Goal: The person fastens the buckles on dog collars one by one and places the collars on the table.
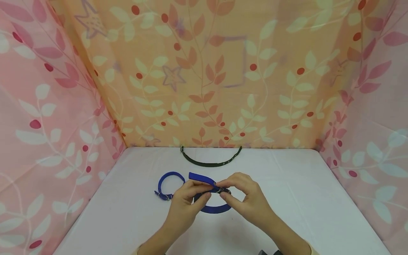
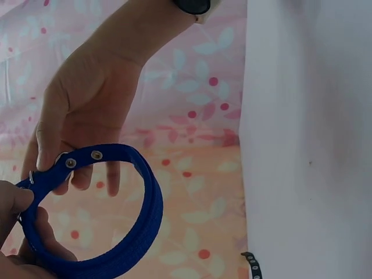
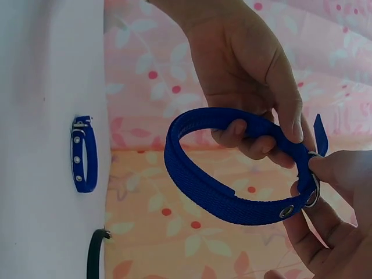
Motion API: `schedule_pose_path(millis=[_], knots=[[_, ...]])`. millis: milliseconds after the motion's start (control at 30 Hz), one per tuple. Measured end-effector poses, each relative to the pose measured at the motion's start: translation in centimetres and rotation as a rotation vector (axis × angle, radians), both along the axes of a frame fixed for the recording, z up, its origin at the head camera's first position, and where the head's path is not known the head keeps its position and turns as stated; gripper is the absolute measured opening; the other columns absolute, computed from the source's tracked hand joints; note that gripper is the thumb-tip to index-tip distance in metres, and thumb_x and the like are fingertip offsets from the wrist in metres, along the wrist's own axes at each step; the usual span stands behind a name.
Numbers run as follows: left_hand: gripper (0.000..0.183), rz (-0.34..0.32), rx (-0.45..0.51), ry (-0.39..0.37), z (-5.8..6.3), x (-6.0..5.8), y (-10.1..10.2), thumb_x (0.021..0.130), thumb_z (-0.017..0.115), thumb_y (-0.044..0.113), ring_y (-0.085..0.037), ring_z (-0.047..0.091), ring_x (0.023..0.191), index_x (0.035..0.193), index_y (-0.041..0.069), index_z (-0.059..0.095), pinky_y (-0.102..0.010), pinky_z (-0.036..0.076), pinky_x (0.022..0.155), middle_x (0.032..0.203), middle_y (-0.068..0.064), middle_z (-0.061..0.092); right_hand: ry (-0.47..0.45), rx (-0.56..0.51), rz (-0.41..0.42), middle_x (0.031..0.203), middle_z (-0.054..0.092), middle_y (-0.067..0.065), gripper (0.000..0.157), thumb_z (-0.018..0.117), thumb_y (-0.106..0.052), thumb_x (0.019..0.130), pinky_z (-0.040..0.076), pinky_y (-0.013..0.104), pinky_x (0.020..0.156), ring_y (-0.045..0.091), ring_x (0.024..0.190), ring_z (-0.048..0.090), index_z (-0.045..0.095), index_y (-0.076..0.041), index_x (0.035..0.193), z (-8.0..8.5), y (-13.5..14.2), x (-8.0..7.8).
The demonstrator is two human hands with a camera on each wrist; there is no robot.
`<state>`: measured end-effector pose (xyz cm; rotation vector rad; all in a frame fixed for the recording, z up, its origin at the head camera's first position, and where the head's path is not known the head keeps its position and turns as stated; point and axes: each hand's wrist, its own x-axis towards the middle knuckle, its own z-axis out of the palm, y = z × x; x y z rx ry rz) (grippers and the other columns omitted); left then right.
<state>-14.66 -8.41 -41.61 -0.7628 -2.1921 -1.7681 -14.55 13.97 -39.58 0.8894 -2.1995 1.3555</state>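
A blue collar (image 1: 215,209) with metal eyelets, a buckle and a ring is held up in a loop between both hands. My left hand (image 1: 188,200) pinches the strap with thumb and fingers, left of the buckle. At the buckle, my right hand (image 1: 250,196) grips the collar between thumb and forefinger. The strap's free end sticks out up and to the left in the head view. In the right wrist view the loop (image 3: 250,214) shows an eyelet and the ring near the right hand's fingers; fingers partly hide the buckle.
Left of the hands, a second blue collar (image 1: 160,182) lies buckled into a ring on the white table (image 1: 134,219). A dark green collar (image 1: 205,164) lies unfastened in a curve at the table's back edge. Patterned cloth walls (image 1: 204,117) stand behind and at both sides.
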Motion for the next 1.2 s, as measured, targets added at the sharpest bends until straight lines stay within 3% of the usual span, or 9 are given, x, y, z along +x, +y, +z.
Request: schedule_pose_path(millis=[167,267,433,600,767,900,1100,1200], knots=[[0.017,-0.010,0.007,-0.029,0.0,0.0,0.0,0.097,0.072,0.012,-0.018,0.062,0.109,0.111,0.017,0.080,-0.027,0.059,0.081,0.114,0.004,0.065,-0.011,0.012,-0.006,0.115,0.070,-0.010,0.029,0.080,-0.015,0.090,0.053,0.030,0.095,0.013,0.112,0.062,0.073,-0.028,0.115,-0.1,0.0,0.0],[0.018,-0.012,-0.019,-0.005,-0.1,0.0,0.1,0.096,0.072,0.010,-0.017,0.062,0.107,0.110,0.018,0.081,-0.026,0.059,0.079,0.113,0.006,0.065,0.014,0.002,-0.009,0.118,0.069,-0.008,0.027,0.081,-0.015,0.090,0.054,0.027,0.096,0.013,0.114,0.062,0.073,-0.027,0.113,-0.1,-0.1,0.0],[0.022,-0.059,-0.051,0.121,-0.6,-0.1,0.5,0.094,0.071,0.001,-0.017,0.065,0.101,0.108,0.015,0.081,-0.025,0.058,0.077,0.110,0.003,0.065,0.155,-0.059,0.009,0.110,0.072,-0.005,0.032,0.084,-0.005,0.084,0.050,0.024,0.095,0.016,0.108,0.063,0.073,-0.022,0.109,-0.3,-0.3,-0.1],[0.021,-0.100,-0.038,0.128,-0.6,0.2,0.7,0.095,0.070,0.002,-0.017,0.066,0.102,0.110,0.015,0.079,-0.025,0.059,0.079,0.111,0.002,0.065,0.253,-0.072,-0.011,0.103,0.072,-0.006,0.038,0.086,0.000,0.078,0.045,0.026,0.095,0.016,0.103,0.063,0.072,-0.019,0.109,-0.2,-0.4,-0.1],[0.020,-0.100,-0.013,0.035,-0.3,0.3,0.7,0.096,0.071,0.006,-0.015,0.067,0.100,0.111,0.019,0.074,-0.026,0.059,0.082,0.110,0.002,0.066,0.227,-0.022,-0.048,0.105,0.071,-0.010,0.036,0.086,-0.005,0.081,0.045,0.027,0.095,0.015,0.105,0.062,0.071,-0.020,0.110,-0.4,-0.3,-0.1],[0.019,-0.073,-0.003,-0.104,0.0,0.3,0.5,0.096,0.073,0.010,-0.020,0.068,0.103,0.111,0.021,0.070,-0.028,0.058,0.091,0.111,0.003,0.067,0.205,0.012,-0.074,0.105,0.071,-0.011,0.035,0.086,-0.008,0.082,0.045,0.028,0.095,0.013,0.107,0.062,0.071,-0.022,0.111,-0.5,-0.3,0.0],[0.032,-0.014,-0.086,-0.244,0.5,0.2,0.4,0.093,0.077,0.037,-0.019,0.067,0.098,0.119,0.022,0.066,-0.027,0.057,0.088,0.110,0.004,0.069,0.239,-0.005,-0.101,0.104,0.071,-0.012,0.039,0.086,-0.003,0.079,0.044,0.028,0.095,0.014,0.106,0.062,0.071,-0.022,0.110,-0.4,-0.2,0.0],[0.038,-0.019,-0.086,-0.302,0.6,0.1,0.2,0.090,0.079,0.040,-0.020,0.068,0.101,0.120,0.020,0.066,-0.025,0.058,0.088,0.113,0.002,0.069,0.239,-0.017,-0.111,0.103,0.071,-0.011,0.039,0.085,-0.002,0.080,0.044,0.027,0.095,0.015,0.106,0.061,0.072,-0.022,0.110,-0.4,-0.2,0.0]])
